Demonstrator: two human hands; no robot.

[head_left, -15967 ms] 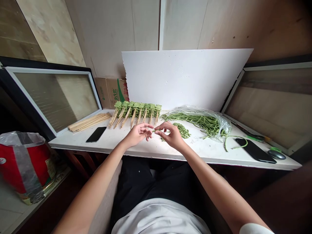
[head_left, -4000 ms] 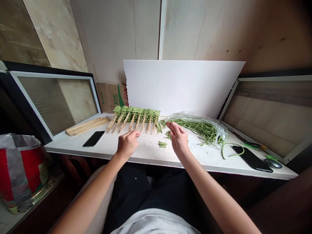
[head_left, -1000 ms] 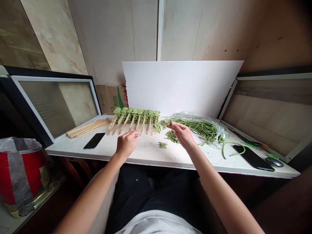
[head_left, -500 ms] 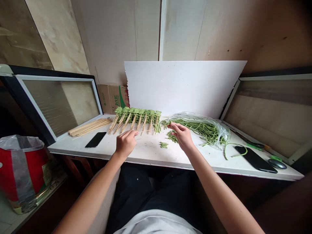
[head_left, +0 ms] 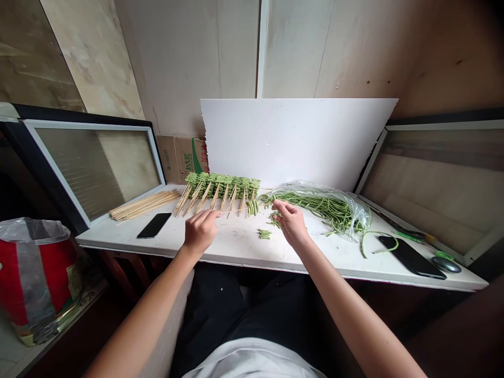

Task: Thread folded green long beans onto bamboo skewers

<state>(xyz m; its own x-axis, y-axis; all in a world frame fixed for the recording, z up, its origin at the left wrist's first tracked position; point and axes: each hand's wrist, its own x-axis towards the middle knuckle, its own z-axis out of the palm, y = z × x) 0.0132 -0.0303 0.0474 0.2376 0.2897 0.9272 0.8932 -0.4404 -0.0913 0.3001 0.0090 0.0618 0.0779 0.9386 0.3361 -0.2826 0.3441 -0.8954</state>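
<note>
My left hand (head_left: 200, 231) is closed around the blunt end of a thin bamboo skewer (head_left: 235, 210), held about level above the table. Several short green bean pieces (head_left: 252, 208) are threaded side by side on it. At the skewer's far end, my right hand (head_left: 290, 220) pinches a small green bean piece (head_left: 274, 199); whether the tip has pierced it is too small to tell. A small pile of cut bean pieces (head_left: 264, 233) lies on the table below, and more cut pieces are partly hidden behind my right hand.
Finished bean skewers (head_left: 222, 184) are stacked at the back, sticks toward me. Bare skewers (head_left: 145, 205) and a phone (head_left: 154, 226) lie left. Long beans (head_left: 328, 207) in a clear bag, another phone (head_left: 411, 257) and scissors (head_left: 411, 229) are on the right. A white board (head_left: 299, 139) stands behind.
Both hands have shifted very slightly left together with the skewer. My right fingers stay at its far end; the grips look the same.
</note>
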